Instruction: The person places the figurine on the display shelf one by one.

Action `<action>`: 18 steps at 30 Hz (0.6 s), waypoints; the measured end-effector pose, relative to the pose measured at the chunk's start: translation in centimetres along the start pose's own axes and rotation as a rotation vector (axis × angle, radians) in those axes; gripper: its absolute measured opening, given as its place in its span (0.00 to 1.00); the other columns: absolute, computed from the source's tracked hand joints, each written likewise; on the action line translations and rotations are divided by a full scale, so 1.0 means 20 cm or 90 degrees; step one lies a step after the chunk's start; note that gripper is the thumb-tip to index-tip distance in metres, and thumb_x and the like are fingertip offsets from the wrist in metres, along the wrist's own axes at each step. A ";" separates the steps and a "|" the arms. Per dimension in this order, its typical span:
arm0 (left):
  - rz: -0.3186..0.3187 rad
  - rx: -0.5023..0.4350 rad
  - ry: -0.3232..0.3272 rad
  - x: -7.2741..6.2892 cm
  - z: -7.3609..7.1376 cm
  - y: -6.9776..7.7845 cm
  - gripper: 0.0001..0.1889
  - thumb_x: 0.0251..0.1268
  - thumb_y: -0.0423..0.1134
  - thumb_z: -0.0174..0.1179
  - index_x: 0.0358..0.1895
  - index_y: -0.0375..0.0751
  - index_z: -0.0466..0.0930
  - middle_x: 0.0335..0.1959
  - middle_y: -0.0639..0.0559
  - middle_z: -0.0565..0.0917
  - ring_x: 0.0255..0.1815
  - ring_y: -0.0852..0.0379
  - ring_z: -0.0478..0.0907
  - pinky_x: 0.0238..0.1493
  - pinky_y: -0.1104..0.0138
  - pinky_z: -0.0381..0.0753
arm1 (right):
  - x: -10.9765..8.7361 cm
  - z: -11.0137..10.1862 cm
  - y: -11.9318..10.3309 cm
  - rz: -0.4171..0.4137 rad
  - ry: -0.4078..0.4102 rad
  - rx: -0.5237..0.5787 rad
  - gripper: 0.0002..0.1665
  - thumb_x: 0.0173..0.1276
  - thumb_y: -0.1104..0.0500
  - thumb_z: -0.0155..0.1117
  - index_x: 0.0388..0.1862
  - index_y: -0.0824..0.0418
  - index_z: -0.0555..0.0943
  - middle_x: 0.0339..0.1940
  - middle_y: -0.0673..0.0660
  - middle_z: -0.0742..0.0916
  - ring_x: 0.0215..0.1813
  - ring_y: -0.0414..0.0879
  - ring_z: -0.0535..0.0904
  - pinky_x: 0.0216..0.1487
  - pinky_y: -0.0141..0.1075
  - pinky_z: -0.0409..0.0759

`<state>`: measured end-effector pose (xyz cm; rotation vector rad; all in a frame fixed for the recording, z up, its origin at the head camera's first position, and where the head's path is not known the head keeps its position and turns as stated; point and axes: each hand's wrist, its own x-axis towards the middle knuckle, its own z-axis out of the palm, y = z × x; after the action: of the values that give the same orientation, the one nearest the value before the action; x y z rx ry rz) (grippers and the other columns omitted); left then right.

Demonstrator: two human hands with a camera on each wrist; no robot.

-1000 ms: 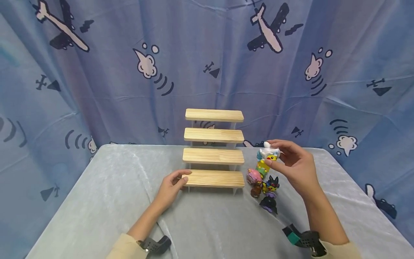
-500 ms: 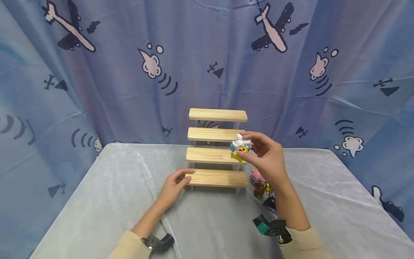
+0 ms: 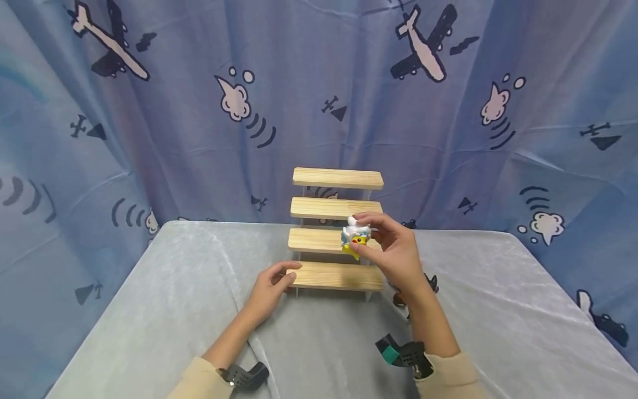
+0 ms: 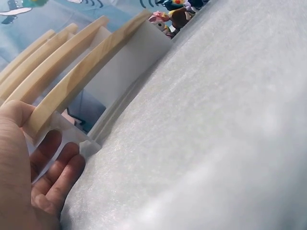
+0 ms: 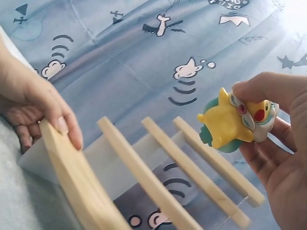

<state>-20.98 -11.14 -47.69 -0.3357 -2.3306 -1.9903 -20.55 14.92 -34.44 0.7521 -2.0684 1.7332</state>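
My right hand [image 3: 394, 252] pinches a yellow figurine [image 5: 228, 120] with a white and teal hat between thumb and fingers. In the head view it is held in front of the right part of the stand's second tier from the bottom, apart from the wood in the right wrist view. At the stand's left end, my left hand [image 3: 269, 288] grips the bottom wooden tier of the stepped display stand [image 3: 334, 275]. In the left wrist view, its fingers [image 4: 67, 179] curl beside the clear side panel below that board.
Several other figurines [image 4: 165, 19] stand just right of the stand, mostly hidden behind my right forearm in the head view. A pale cloth [image 3: 199, 310] covers the table. Behind it hangs a blue curtain [image 3: 209, 166] printed with planes.
My right hand has carried the yellow figurine leftward, from above the figurine group to the front of the stand. The left hand keeps its grip on the bottom tier.
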 end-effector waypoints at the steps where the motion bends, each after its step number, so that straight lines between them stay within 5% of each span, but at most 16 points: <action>1: 0.000 0.001 -0.001 0.00 0.00 0.00 0.12 0.72 0.37 0.60 0.54 0.41 0.84 0.56 0.43 0.85 0.36 0.65 0.81 0.40 0.70 0.83 | 0.00 0.01 0.01 0.000 -0.004 -0.001 0.23 0.53 0.78 0.74 0.49 0.69 0.81 0.55 0.50 0.86 0.59 0.42 0.81 0.55 0.28 0.82; 7: 0.009 0.004 -0.010 0.00 0.00 0.01 0.13 0.72 0.37 0.60 0.54 0.40 0.84 0.55 0.42 0.85 0.37 0.65 0.79 0.40 0.70 0.83 | -0.01 0.04 0.06 0.006 -0.032 -0.024 0.22 0.54 0.76 0.75 0.48 0.67 0.82 0.56 0.63 0.85 0.58 0.44 0.82 0.53 0.29 0.84; 18: 0.008 0.002 -0.003 0.00 0.00 0.00 0.12 0.72 0.36 0.60 0.54 0.39 0.84 0.54 0.41 0.85 0.36 0.65 0.78 0.40 0.70 0.83 | -0.02 0.12 0.13 0.030 -0.089 -0.083 0.20 0.56 0.70 0.77 0.48 0.63 0.83 0.57 0.61 0.85 0.56 0.38 0.81 0.52 0.28 0.84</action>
<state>-21.04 -11.21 -47.75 -0.3555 -2.3287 -1.9812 -21.52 12.98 -37.22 0.8101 -2.2836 1.5934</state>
